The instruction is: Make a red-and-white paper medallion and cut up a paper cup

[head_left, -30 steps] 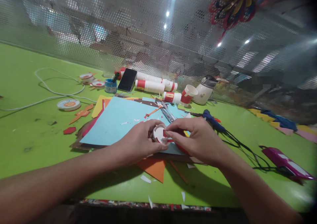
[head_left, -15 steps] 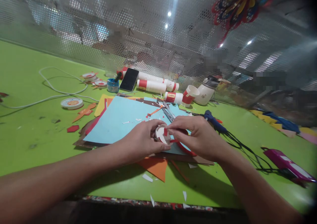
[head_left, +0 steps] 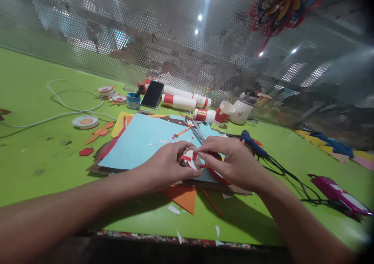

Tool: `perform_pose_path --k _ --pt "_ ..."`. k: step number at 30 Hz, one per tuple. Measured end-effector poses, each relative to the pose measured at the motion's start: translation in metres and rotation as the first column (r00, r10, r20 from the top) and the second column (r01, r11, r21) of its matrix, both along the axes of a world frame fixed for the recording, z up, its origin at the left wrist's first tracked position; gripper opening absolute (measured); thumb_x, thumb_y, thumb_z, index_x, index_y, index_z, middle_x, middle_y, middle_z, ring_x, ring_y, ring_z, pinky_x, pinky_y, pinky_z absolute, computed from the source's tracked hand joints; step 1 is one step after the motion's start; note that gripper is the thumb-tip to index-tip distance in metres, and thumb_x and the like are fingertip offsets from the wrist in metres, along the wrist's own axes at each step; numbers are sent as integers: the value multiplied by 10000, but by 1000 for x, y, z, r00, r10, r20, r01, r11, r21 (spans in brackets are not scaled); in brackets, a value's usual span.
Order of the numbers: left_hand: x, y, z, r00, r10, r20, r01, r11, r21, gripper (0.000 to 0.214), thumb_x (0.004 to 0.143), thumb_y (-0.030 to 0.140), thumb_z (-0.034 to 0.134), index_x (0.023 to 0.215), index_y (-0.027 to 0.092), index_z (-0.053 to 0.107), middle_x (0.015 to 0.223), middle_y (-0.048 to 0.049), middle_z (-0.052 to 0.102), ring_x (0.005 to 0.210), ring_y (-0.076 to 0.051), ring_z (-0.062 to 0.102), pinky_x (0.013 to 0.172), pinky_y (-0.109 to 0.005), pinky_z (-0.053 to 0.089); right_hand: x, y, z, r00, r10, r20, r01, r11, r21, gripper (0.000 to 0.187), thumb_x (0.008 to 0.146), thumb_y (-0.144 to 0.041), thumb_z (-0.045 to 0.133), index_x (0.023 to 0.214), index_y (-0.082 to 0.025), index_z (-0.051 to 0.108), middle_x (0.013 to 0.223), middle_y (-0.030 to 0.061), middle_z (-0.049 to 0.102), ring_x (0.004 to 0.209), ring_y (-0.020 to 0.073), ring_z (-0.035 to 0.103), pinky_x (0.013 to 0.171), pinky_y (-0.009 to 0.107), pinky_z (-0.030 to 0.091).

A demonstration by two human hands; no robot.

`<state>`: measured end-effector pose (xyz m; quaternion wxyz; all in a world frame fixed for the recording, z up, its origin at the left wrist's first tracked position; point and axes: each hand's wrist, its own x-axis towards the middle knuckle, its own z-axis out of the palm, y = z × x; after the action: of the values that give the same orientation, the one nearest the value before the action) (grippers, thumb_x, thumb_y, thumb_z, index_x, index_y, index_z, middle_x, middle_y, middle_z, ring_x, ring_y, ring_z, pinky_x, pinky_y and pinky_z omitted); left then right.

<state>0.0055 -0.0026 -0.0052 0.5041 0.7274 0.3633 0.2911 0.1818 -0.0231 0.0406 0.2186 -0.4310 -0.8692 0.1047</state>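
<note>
My left hand (head_left: 169, 161) is closed around a small round white piece (head_left: 191, 163) that looks like a cut-down paper cup, its face turned up toward me. Red strips (head_left: 186, 158) show across it and at its rim. With thumb and forefinger pinched together, my right hand (head_left: 226, 157) is at the piece's right side, touching a small red strip (head_left: 194, 155). Beneath both hands lies a light blue sheet (head_left: 137, 139) on a stack of coloured sheets. Scissors (head_left: 198, 131) lie just behind the right hand, and red handles show partly under it.
At the back stand a blue jar (head_left: 133, 100), a phone (head_left: 152, 94), stacked paper cups (head_left: 179, 101), a single cup (head_left: 224, 113) and a white bottle (head_left: 243, 108). A blue glue gun (head_left: 253, 144) with black cords and a purple device (head_left: 340, 194) lie to the right.
A red strip now shows across the left side of the white piece, where mostly white showed before. Both hands have stayed in nearly the same place.
</note>
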Motion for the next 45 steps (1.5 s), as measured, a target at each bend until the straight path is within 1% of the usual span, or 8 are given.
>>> perform_pose_path --k 4,10,14,22,26,33,40,45 --pt "0 1 -2 1000 16 9 -16 1000 -5 424 641 267 678 1029 125 580 797 -19 612 628 -133 515 566 -261 407 1 0 2 999 -24 -25 24 1000 -3 163 818 -105 561 804 -122 722 727 37 652 646 122 564 607 254 414" --pt "-1 1 -3 992 -8 124 21 994 -106 450 641 256 701 1051 131 564 870 -39 625 734 -160 572 644 -279 451 14 11 1 962 -145 -233 119 985 -124 128 798 -187 600 762 -138 713 708 29 662 653 131 576 601 254 442" --pt "-1 2 -1 992 12 128 5 992 -129 462 632 261 718 1048 134 561 864 -39 630 761 -170 585 671 -290 463 21 17 -6 925 -201 -324 148 972 -181 118 774 -232 633 743 -150 713 712 31 666 663 143 578 616 274 452" --pt "0 -1 -1 979 89 181 -54 981 -188 511 579 304 774 979 160 491 846 -31 638 780 -194 616 667 -314 492 12 16 -21 850 -188 -492 92 972 -214 97 766 -242 653 749 -165 710 727 29 660 665 139 572 612 278 453" --pt "0 -2 1 978 77 193 -41 982 -186 472 598 304 773 942 163 483 844 -20 631 774 -174 605 654 -295 489 10 17 -26 833 -211 -511 101 967 -234 82 761 -228 660 737 -165 707 730 25 663 675 138 577 626 276 457" --pt "-1 -3 3 981 98 168 -58 972 -228 503 581 332 791 931 178 464 842 -12 629 779 -171 602 632 -277 477 11 18 -27 832 -188 -522 100 976 -192 78 760 -220 662 748 -163 713 759 36 678 699 143 590 646 281 466" --pt "-1 -3 0 979 94 182 -46 967 -251 506 584 357 787 922 194 448 837 -4 641 768 -175 622 632 -287 488 10 19 -28 814 -254 -523 104 949 -298 77 756 -226 666 741 -166 713 725 12 674 664 122 583 633 258 471" --pt "-1 -3 1 982 98 162 -58 970 -235 496 590 355 780 919 195 445 826 -5 647 742 -175 623 596 -280 482 11 20 -29 814 -263 -517 121 949 -293 83 751 -239 669 745 -170 714 751 21 690 685 131 596 648 271 482"
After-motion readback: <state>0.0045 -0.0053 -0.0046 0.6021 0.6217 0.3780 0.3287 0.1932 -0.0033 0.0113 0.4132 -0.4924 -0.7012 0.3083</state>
